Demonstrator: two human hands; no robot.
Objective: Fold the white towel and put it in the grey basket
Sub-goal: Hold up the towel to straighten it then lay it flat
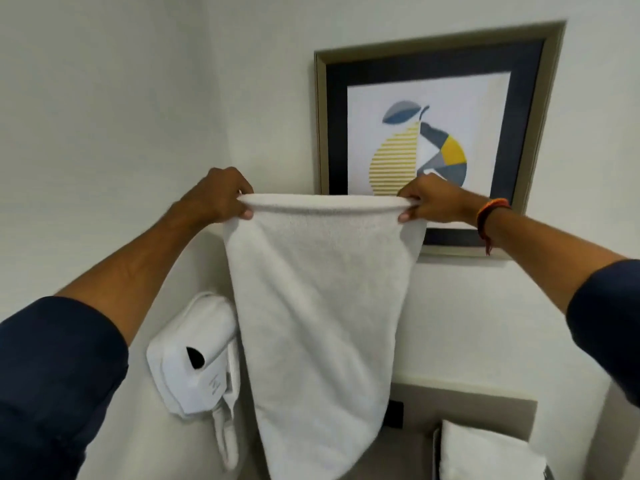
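Note:
The white towel (318,306) hangs straight down in front of me, doubled over along its top edge. My left hand (221,197) pinches the top left corner and my right hand (433,202) pinches the top right corner, both held up at chest height before the wall. The towel's lower end reaches the bottom of the view. At the bottom right a grey rim (435,455) shows beside folded white cloth (485,455); whether this is the grey basket I cannot tell.
A framed picture of a pear (433,133) hangs on the wall behind my right hand. A white wall-mounted hair dryer (197,358) sits low on the left wall, close to the towel's left edge. A beige ledge (464,400) runs at lower right.

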